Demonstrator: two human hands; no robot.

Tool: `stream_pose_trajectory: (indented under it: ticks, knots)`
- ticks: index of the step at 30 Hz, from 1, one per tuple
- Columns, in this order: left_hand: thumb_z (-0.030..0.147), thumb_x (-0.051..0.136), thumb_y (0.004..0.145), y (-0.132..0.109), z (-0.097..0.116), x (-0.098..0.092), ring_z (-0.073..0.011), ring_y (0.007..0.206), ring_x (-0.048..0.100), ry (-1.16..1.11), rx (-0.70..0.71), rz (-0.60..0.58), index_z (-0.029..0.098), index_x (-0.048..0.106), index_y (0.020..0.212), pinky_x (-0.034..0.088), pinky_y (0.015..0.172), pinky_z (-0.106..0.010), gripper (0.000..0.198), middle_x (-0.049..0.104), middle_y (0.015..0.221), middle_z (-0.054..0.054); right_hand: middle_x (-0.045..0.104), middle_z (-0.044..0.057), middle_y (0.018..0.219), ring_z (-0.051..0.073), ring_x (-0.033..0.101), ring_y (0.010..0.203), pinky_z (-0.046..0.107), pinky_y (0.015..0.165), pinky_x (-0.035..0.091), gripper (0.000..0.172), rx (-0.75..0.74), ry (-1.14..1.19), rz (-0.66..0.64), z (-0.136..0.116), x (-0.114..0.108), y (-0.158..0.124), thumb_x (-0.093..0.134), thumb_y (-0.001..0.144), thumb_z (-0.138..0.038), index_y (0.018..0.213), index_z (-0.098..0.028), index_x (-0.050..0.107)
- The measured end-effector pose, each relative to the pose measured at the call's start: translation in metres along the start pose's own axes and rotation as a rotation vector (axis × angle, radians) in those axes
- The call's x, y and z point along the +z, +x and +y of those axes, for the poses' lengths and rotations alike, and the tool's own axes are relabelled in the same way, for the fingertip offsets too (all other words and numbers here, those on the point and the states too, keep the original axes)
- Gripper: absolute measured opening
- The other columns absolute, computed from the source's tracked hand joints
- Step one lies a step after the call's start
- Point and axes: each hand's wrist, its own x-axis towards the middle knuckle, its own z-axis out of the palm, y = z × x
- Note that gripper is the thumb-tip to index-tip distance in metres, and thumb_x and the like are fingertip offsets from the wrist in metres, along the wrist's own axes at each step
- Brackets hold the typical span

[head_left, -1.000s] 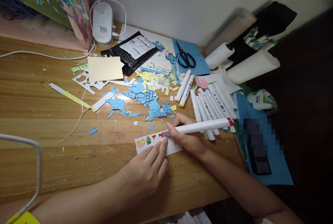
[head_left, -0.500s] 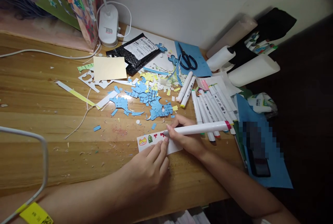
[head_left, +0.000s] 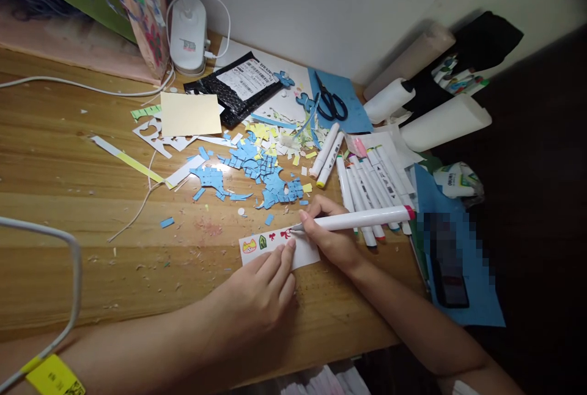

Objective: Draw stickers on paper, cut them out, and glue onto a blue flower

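Marker (head_left: 362,219) is grasped between the thumb and fingers of the right hand (head_left: 337,245); its tip is at the red drawing (head_left: 285,234) on the card (head_left: 305,255). The card lies flat beneath the fingertips of the left hand (head_left: 263,291), which presses without gripping. Caution: slackened left pressure may let the card slip, skewing the line. Wet ink just beside the left fingertips may smear if touched. Blue scraps (head_left: 275,190) lie beyond the fingers; any caught beneath the card may roughen strokes. Scissors (head_left: 328,96) lie farthest.
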Motion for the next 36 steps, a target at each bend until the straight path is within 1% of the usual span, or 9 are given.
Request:
stream_pose_trajectory:
  ticks: [6, 11, 17, 21, 25, 32, 36]
  knots:
    - [0.023, 0.05, 0.083, -0.0013, 0.0018, 0.0008, -0.0281, 0.101, 0.059, -0.001, -0.014, 0.013, 0.002, 0.058, 0.093, 0.046, 0.084, -0.035, 0.024, 0.056, 0.119, -0.025, 0.042, -0.005, 0.053, 0.01, 0.037, 0.049, 0.022, 0.047, 0.028, 0.029, 0.003, -0.086, -0.059, -0.0021, -0.0011, 0.0001, 0.056, 0.08, -0.029, 0.058, -0.019, 0.04]
    - [0.024, 0.05, 0.083, -0.0022, 0.0015, -0.0001, -0.0292, 0.102, 0.058, -0.007, -0.001, -0.002, 0.001, 0.057, 0.095, 0.046, 0.085, -0.036, 0.026, 0.054, 0.12, -0.026, 0.041, -0.005, 0.053, 0.009, 0.036, 0.049, 0.022, 0.047, 0.028, 0.029, -0.018, -0.1, -0.057, 0.0003, -0.0011, -0.0003, 0.056, 0.081, -0.029, 0.059, -0.019, 0.04]
    - [0.024, 0.05, 0.083, -0.0027, 0.0014, 0.0009, -0.0287, 0.102, 0.058, -0.018, -0.021, 0.013, 0.002, 0.057, 0.094, 0.046, 0.086, -0.035, 0.026, 0.054, 0.12, -0.026, 0.04, -0.005, 0.053, 0.01, 0.036, 0.049, 0.022, 0.047, 0.028, 0.029, -0.018, -0.118, -0.046, 0.0019, -0.0019, -0.0008, 0.056, 0.081, -0.029, 0.059, -0.019, 0.04]
    - [0.023, 0.049, 0.084, -0.0032, 0.002, 0.0005, -0.0293, 0.104, 0.058, -0.018, -0.021, 0.007, 0.002, 0.057, 0.095, 0.046, 0.087, -0.036, 0.026, 0.054, 0.12, -0.026, 0.042, -0.006, 0.053, 0.009, 0.037, 0.049, 0.022, 0.046, 0.028, 0.028, -0.019, -0.106, -0.062, 0.0006, -0.0017, -0.0006, 0.056, 0.081, -0.028, 0.06, -0.019, 0.04]
    - [0.023, 0.048, 0.085, -0.0031, 0.002, 0.0003, -0.0295, 0.103, 0.058, -0.015, -0.017, 0.011, 0.001, 0.057, 0.094, 0.046, 0.086, -0.036, 0.026, 0.054, 0.119, -0.026, 0.04, -0.006, 0.053, 0.009, 0.036, 0.049, 0.022, 0.047, 0.028, 0.03, -0.024, -0.103, -0.042, 0.0007, -0.0009, -0.0006, 0.054, 0.083, -0.028, 0.059, -0.02, 0.037]
    - [0.022, 0.047, 0.085, -0.0014, 0.002, 0.0001, -0.0276, 0.099, 0.06, -0.015, -0.02, 0.021, 0.002, 0.058, 0.094, 0.047, 0.083, -0.035, 0.025, 0.056, 0.118, -0.025, 0.038, -0.006, 0.053, 0.01, 0.035, 0.05, 0.022, 0.048, 0.028, 0.03, -0.038, -0.111, -0.018, 0.0029, -0.0014, -0.0007, 0.055, 0.082, -0.028, 0.059, -0.02, 0.037]
    - [0.023, 0.048, 0.084, -0.002, 0.0019, 0.0003, -0.0284, 0.101, 0.059, -0.021, -0.018, 0.007, 0.002, 0.057, 0.094, 0.047, 0.084, -0.035, 0.025, 0.055, 0.119, -0.026, 0.039, -0.006, 0.053, 0.01, 0.036, 0.049, 0.023, 0.048, 0.028, 0.03, -0.031, -0.118, -0.028, 0.0022, -0.0016, -0.0006, 0.056, 0.081, -0.028, 0.058, -0.02, 0.038]
